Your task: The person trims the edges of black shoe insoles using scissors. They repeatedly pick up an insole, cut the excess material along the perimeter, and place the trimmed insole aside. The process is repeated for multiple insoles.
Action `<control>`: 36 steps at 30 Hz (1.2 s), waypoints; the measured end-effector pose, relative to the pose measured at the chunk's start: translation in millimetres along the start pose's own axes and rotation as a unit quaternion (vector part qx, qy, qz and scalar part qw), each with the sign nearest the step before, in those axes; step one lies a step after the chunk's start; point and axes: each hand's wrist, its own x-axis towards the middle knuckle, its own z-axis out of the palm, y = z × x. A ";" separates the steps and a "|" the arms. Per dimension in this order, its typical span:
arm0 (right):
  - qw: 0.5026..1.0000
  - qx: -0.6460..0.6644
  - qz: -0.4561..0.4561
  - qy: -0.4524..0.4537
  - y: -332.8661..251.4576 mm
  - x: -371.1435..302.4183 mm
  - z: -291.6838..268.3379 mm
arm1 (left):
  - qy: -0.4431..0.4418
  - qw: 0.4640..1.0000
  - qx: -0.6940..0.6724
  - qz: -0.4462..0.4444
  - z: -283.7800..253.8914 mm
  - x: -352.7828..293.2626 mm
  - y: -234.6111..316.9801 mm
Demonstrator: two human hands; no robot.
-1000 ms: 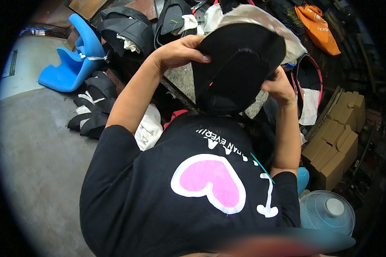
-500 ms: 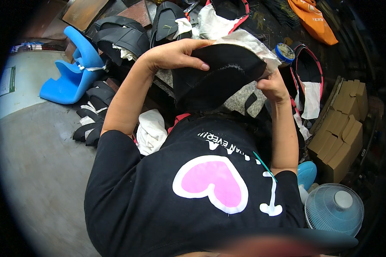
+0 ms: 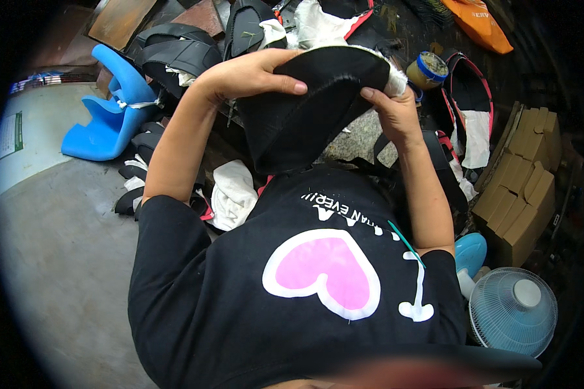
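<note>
"In the head view, where's the black curved piece?"
"Raised over the near edge of the counter, before the black shirt."
"And each grip?"
"Left hand closed on its upper-left rim, thumb on top; right hand pinching its upper-right edge."

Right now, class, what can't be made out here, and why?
All in the head view:
Left hand: fingertips except the thumb's, hidden behind the black piece.
Right hand: fingertips except the thumb's, hidden likewise.
Orange bag: part cut off by the upper edge.
Blue-rimmed jar: contents, too small to identify.
</note>
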 end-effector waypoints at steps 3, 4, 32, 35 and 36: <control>0.999 -0.041 -0.018 0.026 -4.2 3.1 -8.1 | 0.061 0.996 0.065 0.009 1.3 1.5 4.0; 0.995 -0.082 0.009 0.054 -7.0 5.1 -10.5 | 0.079 0.992 0.076 0.055 2.5 2.8 4.6; 0.566 -0.806 0.173 0.007 -8.9 26.1 -106.8 | 0.170 0.873 -0.400 0.222 -40.2 -36.8 -58.5; 0.566 -0.806 0.174 -0.016 -9.7 30.2 -106.9 | 0.173 0.849 -0.439 0.237 -37.8 -36.5 -61.9; 0.599 -0.781 0.177 -0.004 -9.4 29.9 -107.0 | 0.173 0.842 -0.443 0.256 -36.7 -35.8 -63.4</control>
